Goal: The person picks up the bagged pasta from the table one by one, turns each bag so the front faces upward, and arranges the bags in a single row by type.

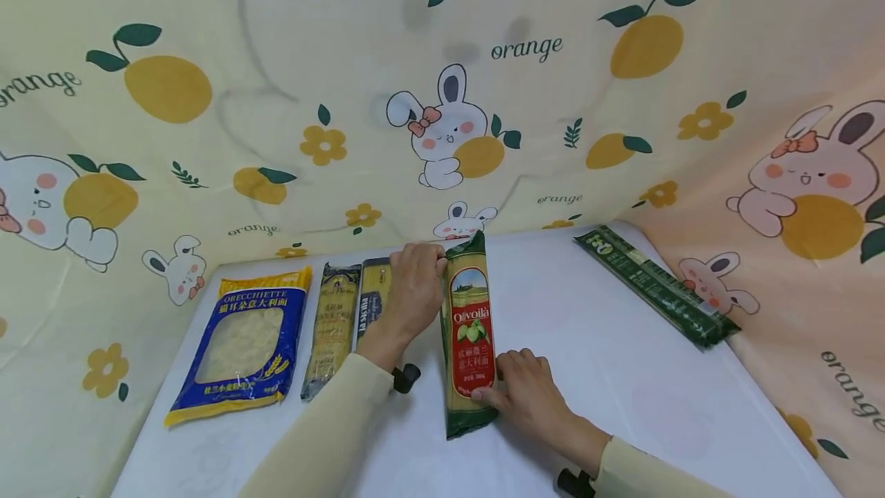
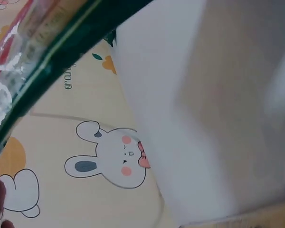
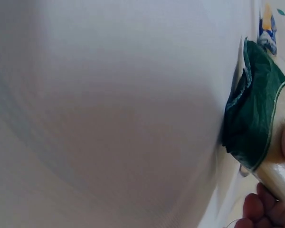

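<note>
The left hand (image 1: 409, 290) curls its fingers over the Olivoilà packet (image 1: 472, 340) at the packet's 11 o'clock edge; the right hand (image 1: 535, 398) pinches it at 4 to 5 o'clock, thumb on the front face. The packet sits between the 2 hands, long side upright in the head view, green lower end towards 6 o'clock; I cannot tell whether that end touches the white table (image 1: 588, 313).

Taking the packet as the clock's centre, the blue-and-yellow orecchiette bag (image 1: 242, 344) lies farthest left, at 9 o'clock. Nearer, also at 9, is a slim gold packet (image 1: 333, 329). Just beside it, towards 10, a dark-labelled packet (image 1: 373, 290) is partly hidden by the left hand. Well apart, between 2 and 3 o'clock, a dark-green packet (image 1: 653, 283) lies slantwise.
</note>
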`<move>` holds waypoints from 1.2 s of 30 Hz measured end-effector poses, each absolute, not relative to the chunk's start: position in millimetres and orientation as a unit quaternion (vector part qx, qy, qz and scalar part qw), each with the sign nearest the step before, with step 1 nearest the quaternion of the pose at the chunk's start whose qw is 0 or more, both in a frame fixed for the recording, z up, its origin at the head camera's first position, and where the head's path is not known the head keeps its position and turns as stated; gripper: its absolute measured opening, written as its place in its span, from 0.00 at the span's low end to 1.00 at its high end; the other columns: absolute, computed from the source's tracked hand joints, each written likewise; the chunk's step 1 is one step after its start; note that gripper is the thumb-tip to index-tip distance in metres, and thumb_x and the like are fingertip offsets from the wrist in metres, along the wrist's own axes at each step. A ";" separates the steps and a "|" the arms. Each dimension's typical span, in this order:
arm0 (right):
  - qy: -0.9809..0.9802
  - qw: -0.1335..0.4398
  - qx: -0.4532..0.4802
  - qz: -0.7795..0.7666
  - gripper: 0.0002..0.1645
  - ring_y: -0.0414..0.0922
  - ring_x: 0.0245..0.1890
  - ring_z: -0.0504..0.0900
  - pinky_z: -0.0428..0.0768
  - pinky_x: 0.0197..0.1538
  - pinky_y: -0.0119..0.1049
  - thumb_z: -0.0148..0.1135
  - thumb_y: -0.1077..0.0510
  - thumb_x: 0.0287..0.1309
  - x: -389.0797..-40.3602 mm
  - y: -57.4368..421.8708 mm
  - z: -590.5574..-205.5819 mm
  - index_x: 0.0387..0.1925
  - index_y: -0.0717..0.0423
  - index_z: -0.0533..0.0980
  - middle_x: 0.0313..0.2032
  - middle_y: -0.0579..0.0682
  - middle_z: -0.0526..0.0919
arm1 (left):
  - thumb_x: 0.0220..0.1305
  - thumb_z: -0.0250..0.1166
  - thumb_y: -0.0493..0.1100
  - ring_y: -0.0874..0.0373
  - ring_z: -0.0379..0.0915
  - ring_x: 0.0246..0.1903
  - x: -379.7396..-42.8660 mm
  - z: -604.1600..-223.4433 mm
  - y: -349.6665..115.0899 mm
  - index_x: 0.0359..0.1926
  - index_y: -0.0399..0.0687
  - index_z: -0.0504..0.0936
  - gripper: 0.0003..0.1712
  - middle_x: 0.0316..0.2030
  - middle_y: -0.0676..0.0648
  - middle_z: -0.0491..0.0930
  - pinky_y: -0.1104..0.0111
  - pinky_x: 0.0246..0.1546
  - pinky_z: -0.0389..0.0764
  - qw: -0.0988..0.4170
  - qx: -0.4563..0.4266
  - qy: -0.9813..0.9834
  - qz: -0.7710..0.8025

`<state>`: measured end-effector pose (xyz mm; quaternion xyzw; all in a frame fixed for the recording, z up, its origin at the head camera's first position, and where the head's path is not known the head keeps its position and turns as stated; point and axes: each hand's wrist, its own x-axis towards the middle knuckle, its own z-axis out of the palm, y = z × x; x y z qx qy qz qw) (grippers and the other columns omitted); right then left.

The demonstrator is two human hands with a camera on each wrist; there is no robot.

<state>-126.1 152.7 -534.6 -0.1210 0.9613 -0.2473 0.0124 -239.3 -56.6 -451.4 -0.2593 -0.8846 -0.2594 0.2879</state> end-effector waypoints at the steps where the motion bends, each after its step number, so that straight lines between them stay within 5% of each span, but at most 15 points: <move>1: 0.961 0.011 -0.121 -0.250 0.28 0.40 0.38 0.67 0.66 0.47 0.44 0.77 0.34 0.55 -125.7 152.5 -535.0 0.41 0.49 0.79 0.31 0.38 0.75 | 0.82 0.52 0.42 0.46 0.74 0.46 -239.3 -451.7 -57.4 0.46 0.42 0.73 0.07 0.41 0.44 0.79 0.53 0.47 0.68 0.296 -0.258 -0.886 -0.247; 7: 0.958 0.000 -0.122 -0.258 0.26 0.40 0.37 0.67 0.67 0.48 0.45 0.78 0.35 0.55 -120.9 152.7 -530.9 0.41 0.48 0.79 0.29 0.37 0.74 | 0.82 0.52 0.42 0.45 0.75 0.44 -242.5 -455.2 -61.8 0.45 0.42 0.75 0.09 0.40 0.43 0.82 0.53 0.46 0.68 0.339 -0.252 -0.890 -0.168; 14: 0.960 0.009 -0.117 -0.252 0.23 0.40 0.36 0.66 0.66 0.47 0.44 0.77 0.36 0.57 -114.7 162.5 -519.3 0.38 0.47 0.79 0.28 0.37 0.73 | 0.83 0.52 0.43 0.44 0.76 0.45 -249.5 -459.7 -62.9 0.43 0.42 0.77 0.11 0.41 0.42 0.85 0.52 0.45 0.68 0.321 -0.246 -0.906 -0.127; 23: 0.966 0.021 -0.122 -0.229 0.20 0.41 0.33 0.65 0.63 0.42 0.42 0.75 0.40 0.62 -114.4 169.7 -509.2 0.33 0.47 0.76 0.25 0.39 0.70 | 0.78 0.54 0.35 0.46 0.76 0.43 -264.4 -474.8 -62.3 0.41 0.43 0.75 0.06 0.38 0.44 0.84 0.54 0.42 0.65 0.265 -0.237 -0.933 -0.061; 36: 0.969 0.025 -0.102 -0.222 0.21 0.43 0.32 0.66 0.65 0.41 0.43 0.75 0.41 0.62 -124.8 160.9 -516.4 0.32 0.50 0.77 0.24 0.41 0.71 | 0.80 0.56 0.40 0.48 0.75 0.48 -278.2 -482.2 -55.9 0.51 0.44 0.77 0.07 0.49 0.44 0.86 0.52 0.53 0.72 0.143 -0.194 -0.970 -0.037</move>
